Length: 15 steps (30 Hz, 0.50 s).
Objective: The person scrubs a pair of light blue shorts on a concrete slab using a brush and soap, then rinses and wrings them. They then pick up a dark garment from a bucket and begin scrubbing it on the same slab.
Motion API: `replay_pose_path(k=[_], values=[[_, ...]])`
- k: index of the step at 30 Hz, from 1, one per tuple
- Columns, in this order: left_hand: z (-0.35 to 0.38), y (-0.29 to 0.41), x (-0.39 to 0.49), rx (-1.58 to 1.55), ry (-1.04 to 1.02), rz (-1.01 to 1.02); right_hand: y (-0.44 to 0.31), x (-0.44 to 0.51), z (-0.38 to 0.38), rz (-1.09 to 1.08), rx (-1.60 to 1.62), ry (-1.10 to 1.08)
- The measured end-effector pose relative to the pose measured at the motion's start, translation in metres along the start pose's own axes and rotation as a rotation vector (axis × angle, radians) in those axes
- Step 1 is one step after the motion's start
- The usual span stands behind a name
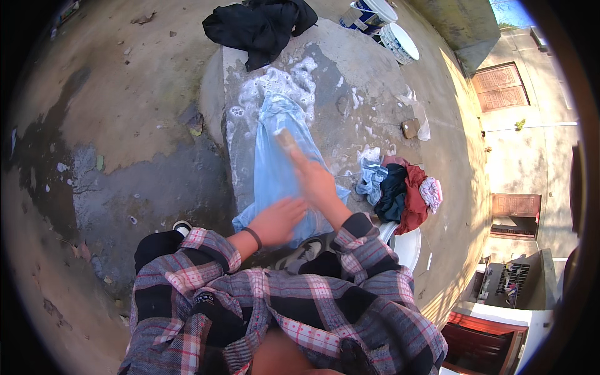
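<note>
A wet light blue garment [276, 173], apparently denim, lies lengthwise over a concrete slab [375, 101] in front of me. My right hand [315, 180] is shut on a brownish scrubbing brush [285, 139], which is blurred and slants over the middle of the cloth. Low over the garment's near end, my left hand [281, 219] extends its fingers toward my right wrist. Motion blur hides whether those fingers pinch any fabric. White suds [276, 82] spread around the garment's far end.
A black garment [260, 30] drapes over the slab's far edge. To the right, a clothes pile [405, 192] sits above a white basin [408, 248]. A small brown block [411, 128] lies by a plastic bag [422, 119]. White buckets [399, 43] stand beyond.
</note>
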State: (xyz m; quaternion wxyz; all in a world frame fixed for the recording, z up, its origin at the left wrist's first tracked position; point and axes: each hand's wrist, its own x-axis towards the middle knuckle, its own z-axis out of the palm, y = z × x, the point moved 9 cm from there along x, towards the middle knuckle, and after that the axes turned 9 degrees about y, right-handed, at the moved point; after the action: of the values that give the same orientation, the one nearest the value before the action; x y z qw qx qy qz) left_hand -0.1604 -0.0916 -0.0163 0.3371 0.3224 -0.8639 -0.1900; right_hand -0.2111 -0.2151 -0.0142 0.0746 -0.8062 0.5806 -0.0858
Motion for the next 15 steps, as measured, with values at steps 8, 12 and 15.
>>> replay_pose_path(k=[8,12,15], values=[[0.019,-0.006,0.004,0.093,-0.396,-0.084,-0.016,0.046,0.014,-0.047,-0.06,0.1],[0.013,-0.003,0.006,0.053,-0.345,-0.073,-0.006,0.064,0.02,0.069,-0.036,0.066],[0.004,-0.001,0.006,0.058,-0.158,-0.026,0.013,0.012,0.005,0.03,-0.016,0.078]])
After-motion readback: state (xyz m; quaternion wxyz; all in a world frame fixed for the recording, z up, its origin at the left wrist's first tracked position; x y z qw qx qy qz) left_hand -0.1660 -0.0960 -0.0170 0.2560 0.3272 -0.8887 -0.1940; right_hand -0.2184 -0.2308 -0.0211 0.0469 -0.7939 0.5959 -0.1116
